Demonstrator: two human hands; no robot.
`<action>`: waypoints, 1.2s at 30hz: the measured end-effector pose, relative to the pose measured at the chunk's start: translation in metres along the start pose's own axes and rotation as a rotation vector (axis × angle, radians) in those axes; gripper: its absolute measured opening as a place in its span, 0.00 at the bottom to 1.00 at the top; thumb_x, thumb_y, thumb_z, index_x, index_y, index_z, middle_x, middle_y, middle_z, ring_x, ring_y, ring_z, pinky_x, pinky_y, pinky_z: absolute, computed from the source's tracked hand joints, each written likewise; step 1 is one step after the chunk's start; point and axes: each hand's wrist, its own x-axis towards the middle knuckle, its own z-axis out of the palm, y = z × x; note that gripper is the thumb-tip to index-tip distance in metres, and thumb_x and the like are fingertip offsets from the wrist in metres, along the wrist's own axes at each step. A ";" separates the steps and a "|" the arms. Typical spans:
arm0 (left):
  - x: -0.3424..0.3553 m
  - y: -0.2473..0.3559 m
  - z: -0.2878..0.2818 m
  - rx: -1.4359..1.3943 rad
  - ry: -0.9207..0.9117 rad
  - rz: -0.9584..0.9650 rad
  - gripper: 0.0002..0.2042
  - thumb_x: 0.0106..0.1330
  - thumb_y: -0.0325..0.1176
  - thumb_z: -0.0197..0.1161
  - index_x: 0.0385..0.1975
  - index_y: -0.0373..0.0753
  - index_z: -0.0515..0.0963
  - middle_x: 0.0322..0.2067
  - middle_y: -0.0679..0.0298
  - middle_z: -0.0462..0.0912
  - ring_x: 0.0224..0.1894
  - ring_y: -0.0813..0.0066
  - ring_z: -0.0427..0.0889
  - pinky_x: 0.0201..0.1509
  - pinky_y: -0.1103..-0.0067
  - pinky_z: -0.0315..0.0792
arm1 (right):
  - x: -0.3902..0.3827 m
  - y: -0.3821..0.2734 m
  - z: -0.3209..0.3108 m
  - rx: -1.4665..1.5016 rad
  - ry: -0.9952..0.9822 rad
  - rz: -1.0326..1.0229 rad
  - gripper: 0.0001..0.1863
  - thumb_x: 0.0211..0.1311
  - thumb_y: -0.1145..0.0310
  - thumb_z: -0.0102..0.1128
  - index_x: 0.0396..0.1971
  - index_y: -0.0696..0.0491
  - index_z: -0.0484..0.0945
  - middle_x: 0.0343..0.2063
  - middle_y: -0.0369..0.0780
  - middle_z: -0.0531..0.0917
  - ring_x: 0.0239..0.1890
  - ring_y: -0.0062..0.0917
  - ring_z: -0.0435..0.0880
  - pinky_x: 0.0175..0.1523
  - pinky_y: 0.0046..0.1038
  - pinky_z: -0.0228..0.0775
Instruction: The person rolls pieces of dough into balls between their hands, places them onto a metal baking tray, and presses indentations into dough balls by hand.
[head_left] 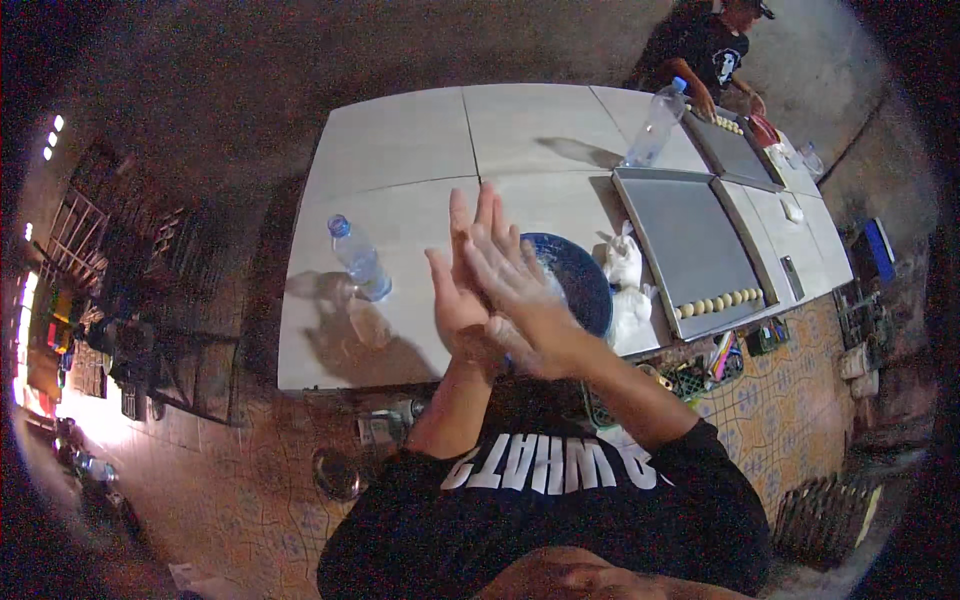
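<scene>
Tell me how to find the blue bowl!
Start at the big pale tiled table. Near its front edge, just behind the person's pressed-together left hand and right hand, sits a round dark blue bowl. It is the only bowl there; its neighbours are a white bag, flat grey trays and clear bottles.

A person's left hand (455, 285) and right hand (512, 285) press flat together, palm to palm, above a dark blue bowl (572, 275) on a pale tiled table (400, 150). A plastic water bottle (358, 258) stands to the left; a metal tray (690, 245) with a row of dough balls (718, 302) lies to the right.
</scene>
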 end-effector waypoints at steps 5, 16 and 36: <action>-0.012 -0.022 -0.011 -0.021 -0.011 -0.094 0.38 0.80 0.61 0.32 0.82 0.45 0.41 0.82 0.58 0.41 0.84 0.61 0.37 0.84 0.61 0.35 | 0.042 0.008 -0.009 -0.312 0.054 -0.007 0.41 0.76 0.49 0.44 0.80 0.56 0.48 0.80 0.50 0.48 0.82 0.52 0.42 0.82 0.54 0.27; -0.015 -0.031 -0.031 -0.295 0.023 -0.282 0.37 0.79 0.64 0.32 0.82 0.50 0.42 0.82 0.54 0.42 0.83 0.58 0.39 0.83 0.61 0.36 | 0.035 0.001 0.010 -0.399 -0.035 0.107 0.45 0.71 0.40 0.48 0.77 0.57 0.56 0.79 0.50 0.53 0.80 0.53 0.49 0.81 0.52 0.37; -0.013 0.009 -0.022 -0.028 -0.003 -0.081 0.34 0.82 0.56 0.32 0.81 0.44 0.44 0.81 0.54 0.46 0.82 0.57 0.44 0.84 0.62 0.37 | 0.010 0.003 0.015 -0.278 -0.064 0.102 0.47 0.73 0.39 0.46 0.79 0.57 0.48 0.80 0.51 0.50 0.81 0.53 0.43 0.81 0.55 0.34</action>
